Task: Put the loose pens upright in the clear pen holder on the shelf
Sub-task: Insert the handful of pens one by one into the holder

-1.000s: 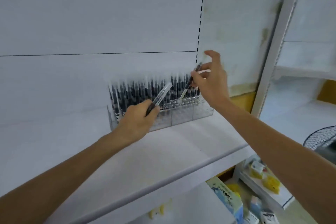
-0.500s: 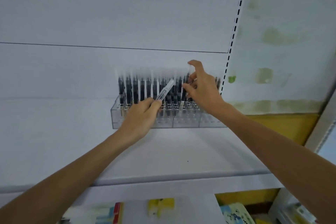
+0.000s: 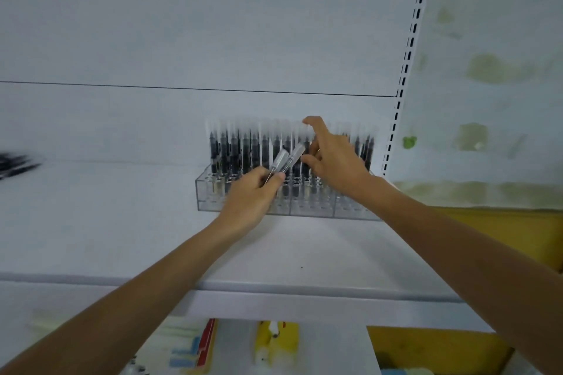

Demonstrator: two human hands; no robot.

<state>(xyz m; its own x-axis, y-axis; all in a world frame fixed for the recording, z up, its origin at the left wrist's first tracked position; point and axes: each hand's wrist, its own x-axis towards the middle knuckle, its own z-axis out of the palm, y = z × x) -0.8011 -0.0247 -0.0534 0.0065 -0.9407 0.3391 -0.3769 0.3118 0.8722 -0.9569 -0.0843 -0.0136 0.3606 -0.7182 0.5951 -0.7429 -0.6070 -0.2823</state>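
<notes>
A: And it went in! A second earlier the right hand [image 3: 335, 164] had a pen [image 3: 304, 135] tilted above the holder [image 3: 207, 192]. By this moment that pen stood upright, right of centre among the rows [image 3: 243, 149].

B: It did. The index finger [image 3: 315, 123] reached over the cap tops with its tip at that cap, and the thumb [image 3: 307, 160] was bent low by the barrels. I couldn't tell whether the hand was still pinching the pen or had already let go.

A: Pressing it home, I'd have guessed. And the other side?

B: The left hand [image 3: 253, 192] had hardly moved. It was still curled round two pens [image 3: 296, 154], clear caps slanting up and right, just in front of the holder.

A: So those were the next to go.

B: That was my reading. The holder sat at the back of the shelf [image 3: 304, 253], packed with dark barrels, so free holes looked scarce. The open ones seemed to be in the front rows.

A: Anything else loose?

B: There was a dark blur [image 3: 15, 164] far left on the shelf. It may have been more pens, but it was too smeared to say.

A: One seated, two in hand, then. Well along, not finished.
</notes>
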